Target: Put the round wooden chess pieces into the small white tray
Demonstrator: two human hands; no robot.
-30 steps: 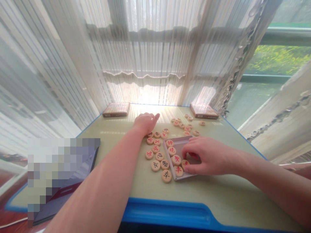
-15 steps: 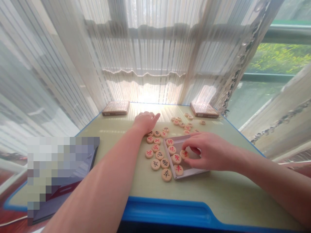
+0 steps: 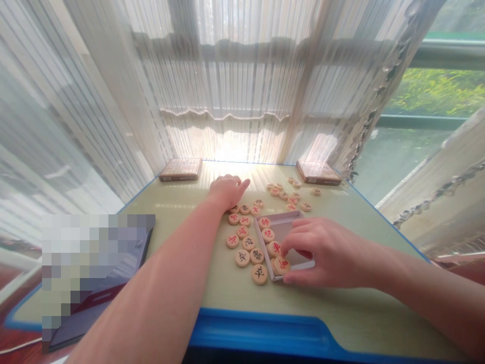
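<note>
My right hand (image 3: 326, 253) reaches into a shallow white tray (image 3: 286, 221) and pinches a round wooden chess piece with a red character (image 3: 282, 264) at the tray's near left corner. Three more red-marked pieces (image 3: 268, 235) lie in a column along the tray's left side. My left hand (image 3: 226, 191) rests on the table farther back, fingers curled with the index finger pointing right, touching the far end of a cluster of loose pieces (image 3: 245, 237) left of the tray.
Another group of loose pieces (image 3: 290, 194) lies behind the tray. Two flat wooden boxes (image 3: 181, 169) (image 3: 317, 173) sit at the table's back edge by the sheer curtain. A dark folder (image 3: 109, 283) lies at the left. The table has a blue rim (image 3: 265, 333).
My right hand carried the red-marked piece from the tray's middle back down to the near left corner, on top of the piece there. My left hand stayed still.
</note>
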